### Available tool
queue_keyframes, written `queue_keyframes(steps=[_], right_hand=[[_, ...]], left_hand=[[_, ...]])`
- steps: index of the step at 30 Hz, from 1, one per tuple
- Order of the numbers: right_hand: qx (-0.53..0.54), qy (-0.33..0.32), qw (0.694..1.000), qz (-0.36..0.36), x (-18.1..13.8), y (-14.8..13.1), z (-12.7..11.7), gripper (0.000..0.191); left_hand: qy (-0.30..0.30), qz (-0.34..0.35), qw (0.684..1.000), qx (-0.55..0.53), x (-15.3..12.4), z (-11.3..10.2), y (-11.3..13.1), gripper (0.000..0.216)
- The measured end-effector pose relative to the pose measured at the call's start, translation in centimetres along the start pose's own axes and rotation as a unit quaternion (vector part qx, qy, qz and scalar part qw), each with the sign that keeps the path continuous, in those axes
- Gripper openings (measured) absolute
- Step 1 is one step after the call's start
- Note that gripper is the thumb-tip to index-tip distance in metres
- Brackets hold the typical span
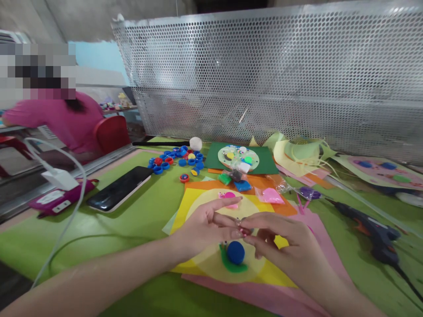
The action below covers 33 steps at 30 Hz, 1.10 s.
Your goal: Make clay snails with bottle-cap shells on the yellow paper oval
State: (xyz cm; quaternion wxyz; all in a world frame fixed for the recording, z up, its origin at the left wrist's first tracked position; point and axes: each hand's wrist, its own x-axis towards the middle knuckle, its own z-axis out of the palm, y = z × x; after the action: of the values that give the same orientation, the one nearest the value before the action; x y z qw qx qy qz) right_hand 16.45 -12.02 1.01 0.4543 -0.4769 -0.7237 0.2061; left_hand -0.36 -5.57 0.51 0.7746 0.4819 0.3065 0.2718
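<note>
My left hand (213, 224) and my right hand (286, 237) meet at the fingertips above a pale yellow disc (216, 267). Between them is a small pink piece (243, 233), pinched by both thumbs and fingers; its exact shape is too small to make out. My left index finger stretches out over the disc. Below the fingers, a round blue bottle cap (235, 252) sits in a curved green strip (240, 267), like a snail. A bright pink shape (230, 196) lies at the disc's far side. The disc rests on a yellow sheet (185, 207).
Bottle caps (165, 165) lie beyond a phone (120, 188) and a purple power strip (62, 198) with a white cable. A decorated disc (224, 164), clay packets (272, 196) and a glue gun (373, 233) surround the sheets. A perforated metal panel (264, 75) stands behind; a person in pink (66, 119) sits left.
</note>
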Motion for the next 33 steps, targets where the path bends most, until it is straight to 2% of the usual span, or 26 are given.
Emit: queue_keyframes(steps=[12, 21, 28, 33], right_hand=[[0.075, -0.028, 0.996, 0.026, -0.21, 0.76, -0.13, 0.012], [0.048, -0.021, 0.998, 0.035, -0.16, 0.49, 0.14, 0.011], [-0.007, -0.002, 1.0, 0.018, -0.01, 0.19, 0.02, 0.014], [-0.083, 0.05, 0.993, -0.063, -0.49, 0.37, 0.28, 0.015]], left_hand=[[-0.015, -0.008, 1.0, 0.004, 0.14, -0.04, 0.0, 0.069], [0.007, -0.002, 0.999, 0.039, 0.17, -0.22, -0.14, 0.066], [0.026, -0.002, 0.999, 0.028, 0.17, 0.01, -0.09, 0.07], [0.026, 0.002, 0.999, 0.036, 0.12, -0.02, -0.46, 0.063]])
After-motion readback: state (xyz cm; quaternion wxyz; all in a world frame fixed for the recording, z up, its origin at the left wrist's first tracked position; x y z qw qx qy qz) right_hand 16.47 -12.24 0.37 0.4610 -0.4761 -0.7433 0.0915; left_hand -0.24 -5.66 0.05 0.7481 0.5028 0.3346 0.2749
